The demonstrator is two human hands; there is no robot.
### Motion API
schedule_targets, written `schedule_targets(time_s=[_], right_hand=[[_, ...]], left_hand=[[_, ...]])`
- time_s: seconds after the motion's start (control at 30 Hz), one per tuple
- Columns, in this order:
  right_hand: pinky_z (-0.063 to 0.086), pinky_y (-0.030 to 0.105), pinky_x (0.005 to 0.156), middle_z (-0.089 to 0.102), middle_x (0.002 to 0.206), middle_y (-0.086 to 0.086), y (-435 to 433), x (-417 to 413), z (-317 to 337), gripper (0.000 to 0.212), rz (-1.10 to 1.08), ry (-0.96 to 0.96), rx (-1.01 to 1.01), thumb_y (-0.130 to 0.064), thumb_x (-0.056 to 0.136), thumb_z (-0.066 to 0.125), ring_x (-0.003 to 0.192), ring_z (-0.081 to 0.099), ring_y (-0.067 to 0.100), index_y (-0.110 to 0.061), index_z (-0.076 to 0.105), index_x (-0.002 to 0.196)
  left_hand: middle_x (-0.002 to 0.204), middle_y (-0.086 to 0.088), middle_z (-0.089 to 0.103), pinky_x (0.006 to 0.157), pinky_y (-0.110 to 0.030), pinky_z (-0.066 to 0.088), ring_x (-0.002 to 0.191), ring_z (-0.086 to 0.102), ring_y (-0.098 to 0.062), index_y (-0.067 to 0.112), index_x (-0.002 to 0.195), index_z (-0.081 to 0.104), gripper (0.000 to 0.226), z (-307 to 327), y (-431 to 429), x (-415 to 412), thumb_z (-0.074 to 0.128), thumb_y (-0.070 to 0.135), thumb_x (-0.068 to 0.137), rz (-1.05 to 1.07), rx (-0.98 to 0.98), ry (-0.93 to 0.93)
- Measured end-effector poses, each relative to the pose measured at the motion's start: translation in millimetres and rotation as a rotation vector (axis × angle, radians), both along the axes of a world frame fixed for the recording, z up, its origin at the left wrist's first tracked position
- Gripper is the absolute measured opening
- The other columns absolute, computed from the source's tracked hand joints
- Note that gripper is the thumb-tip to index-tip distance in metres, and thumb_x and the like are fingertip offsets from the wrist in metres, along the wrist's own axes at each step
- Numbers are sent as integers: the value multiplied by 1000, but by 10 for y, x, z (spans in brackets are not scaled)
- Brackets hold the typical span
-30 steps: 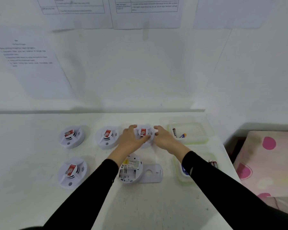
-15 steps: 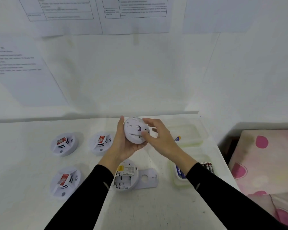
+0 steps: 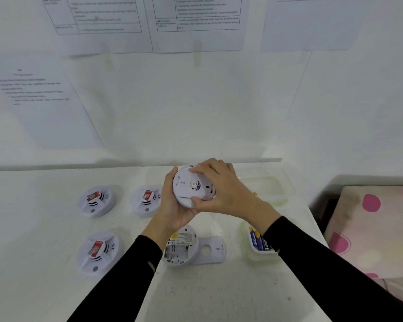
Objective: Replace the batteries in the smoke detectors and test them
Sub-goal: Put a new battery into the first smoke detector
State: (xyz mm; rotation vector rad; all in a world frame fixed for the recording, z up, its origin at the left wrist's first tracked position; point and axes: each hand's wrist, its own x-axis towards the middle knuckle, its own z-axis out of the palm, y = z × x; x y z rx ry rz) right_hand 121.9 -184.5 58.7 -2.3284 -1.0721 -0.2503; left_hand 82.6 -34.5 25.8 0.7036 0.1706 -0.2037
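A round white smoke detector (image 3: 189,185) is held above the table with its back plate facing me. My left hand (image 3: 172,205) cups it from below and the left. My right hand (image 3: 221,189) grips its back plate, fingers over the top edge and thumb on the lower edge. On the table below lies an opened detector (image 3: 180,246) with an empty battery bay, and beside it its loose cover plate (image 3: 211,249). Three closed detectors with red tags sit to the left: (image 3: 96,201), (image 3: 147,199), (image 3: 98,251).
A small plastic tub (image 3: 249,252) holding batteries sits at the right, partly under my right forearm. A larger clear tub (image 3: 275,185) stands behind it near the wall. The table's right edge drops off beside a pink dotted cloth (image 3: 370,228). Printed sheets hang on the wall.
Both hands lifted the detector off the table and turned it over so its back faces me. My right hand has moved from its side onto the back plate.
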Motion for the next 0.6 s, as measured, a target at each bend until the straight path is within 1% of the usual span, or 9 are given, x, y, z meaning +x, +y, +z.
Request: schedule_targets(time_s=[0.07, 0.13, 0.2, 0.3, 0.43, 0.5, 0.6], right_hand=[[23, 25, 97, 45, 118, -5, -13, 20, 42, 70, 40, 45, -72, -51, 71, 64, 109, 41, 12, -22, 47, 133], [26, 30, 100, 42, 121, -3, -25, 31, 75, 71, 73, 114, -123, -41, 73, 72, 111, 39, 13, -20, 44, 135], [31, 33, 99, 42, 121, -3, -34, 33, 108, 71, 103, 176, -124, -33, 71, 77, 109, 39, 15, -17, 44, 132], [37, 34, 96, 42, 118, -1, -33, 46, 135, 71, 141, 213, -111, -26, 68, 80, 104, 39, 18, -13, 44, 127], [38, 31, 93, 41, 117, 2, -37, 59, 139, 73, 160, 164, -133, -23, 66, 81, 103, 37, 19, -8, 43, 126], [36, 26, 90, 41, 117, 4, -38, 70, 126, 74, 166, 133, -141, -22, 65, 81, 103, 37, 20, -6, 43, 126], [31, 20, 85, 40, 116, 6, -30, 78, 109, 75, 171, 128, -138, -21, 64, 81, 104, 36, 20, -3, 41, 125]], left_hand=[[113, -13, 68, 75, -43, 56, 99, 68, -30, 18, 110, 70, 53, -4, 23, -3, 39, 58, 93, 1, 47, 4], [116, -14, 67, 81, -46, 52, 102, 67, -30, 19, 113, 68, 53, -18, 53, -3, 40, 59, 93, -13, 90, 8], [115, -15, 68, 81, -46, 53, 101, 67, -30, 18, 111, 71, 54, -11, 57, -9, 38, 58, 94, -39, 115, 6], [109, -15, 70, 78, -44, 53, 97, 68, -29, 17, 104, 75, 56, 4, 46, -18, 37, 57, 94, -68, 131, 0], [106, -15, 70, 73, -43, 55, 93, 69, -29, 16, 104, 75, 54, 10, 30, -21, 41, 56, 91, -76, 133, -3], [104, -15, 70, 69, -42, 56, 91, 69, -29, 16, 102, 75, 53, 17, 24, -15, 41, 56, 91, -79, 131, -4], [105, -15, 69, 66, -40, 57, 90, 69, -30, 15, 108, 71, 53, 22, 21, -4, 41, 55, 92, -83, 142, 4]])
